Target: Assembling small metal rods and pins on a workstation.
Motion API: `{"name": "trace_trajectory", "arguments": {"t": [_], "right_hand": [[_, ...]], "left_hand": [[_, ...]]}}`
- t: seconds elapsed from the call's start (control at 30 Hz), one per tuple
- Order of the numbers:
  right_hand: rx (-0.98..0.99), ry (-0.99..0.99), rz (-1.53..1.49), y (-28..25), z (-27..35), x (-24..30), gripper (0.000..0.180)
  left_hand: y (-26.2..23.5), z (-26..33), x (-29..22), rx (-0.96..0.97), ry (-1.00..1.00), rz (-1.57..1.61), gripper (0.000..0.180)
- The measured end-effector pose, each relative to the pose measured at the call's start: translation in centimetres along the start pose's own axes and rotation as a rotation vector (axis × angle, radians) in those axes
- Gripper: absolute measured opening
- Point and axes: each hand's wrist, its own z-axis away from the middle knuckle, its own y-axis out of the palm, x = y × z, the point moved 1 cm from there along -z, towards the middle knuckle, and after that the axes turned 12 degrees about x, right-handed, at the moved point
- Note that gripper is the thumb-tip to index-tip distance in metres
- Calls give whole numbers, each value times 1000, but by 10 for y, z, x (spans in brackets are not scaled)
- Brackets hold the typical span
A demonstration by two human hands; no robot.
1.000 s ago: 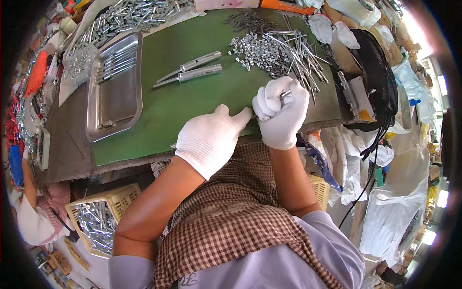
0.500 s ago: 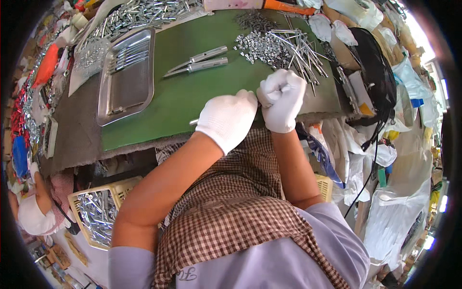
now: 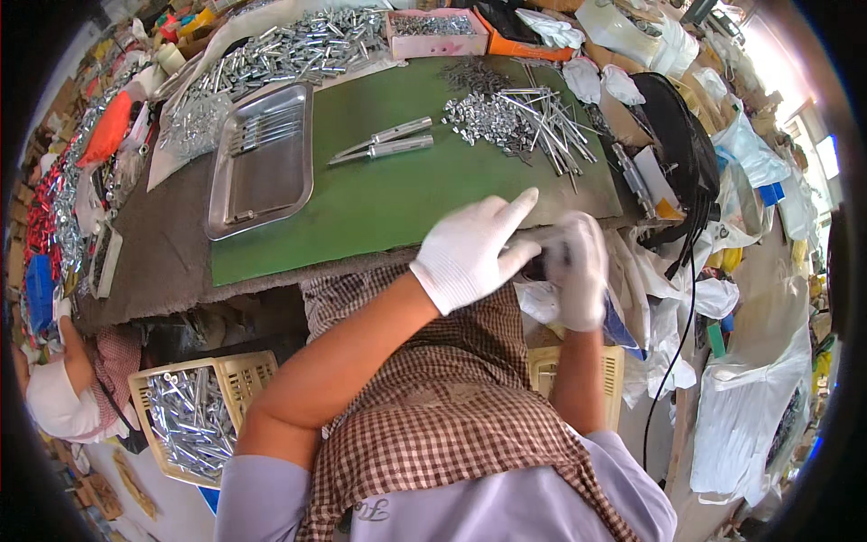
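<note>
My left hand (image 3: 474, 251), in a white knit glove, is over the front edge of the green work mat (image 3: 361, 217). Its index finger and thumb are spread apart, and nothing shows between them. Close to its right, beyond the table edge, my gloved right hand (image 3: 581, 275) is smeared by motion, so its fingers and anything in them cannot be made out. Farther back on the mat lie two metal tubes with pointed ends (image 3: 384, 140). Beyond my hands is a pile of small silver fittings (image 3: 488, 120), with long thin metal rods (image 3: 555, 131) beside it.
A steel tray (image 3: 304, 154) at the left holds several slim metal pieces. A heap of metal tubes (image 3: 316, 45) and a pink box (image 3: 437, 43) stand at the back. Baskets (image 3: 248, 379) flank my lap. A black bag (image 3: 677, 135) is at the right; another person (image 3: 68, 393) sits far left.
My hands have come apart from each other. The left has opened its fingers; the right has moved right and toward me. The rod end at my left hand no longer shows. The view has shifted.
</note>
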Motion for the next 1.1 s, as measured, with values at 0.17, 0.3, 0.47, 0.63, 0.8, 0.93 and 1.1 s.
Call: {"name": "trace_trajectory", "arguments": {"t": [0.17,0.3,0.47,0.63,0.8,0.93,1.1], "right_hand": [[430,803,-802,-105,106,-59,15],[403,1024,-670,-104,104,-35,12],[429,661,-772,-58,47,-19,21],[350,721,-1116,-12,-19,23,37],[431,761,-1234,21,-47,26,40],[514,754,-1170,25,-55,27,34],[587,800,-971,28,-55,24,21]], "left_hand": [[-61,-16,77,-134,-234,-571,28],[-61,-23,115,-37,-369,-721,23],[-62,-13,107,0,-329,-729,22],[-59,5,59,220,-259,-407,23],[-60,6,24,222,-66,-466,33],[-67,21,30,130,-79,-349,35],[-58,28,35,67,-145,-250,34]]}}
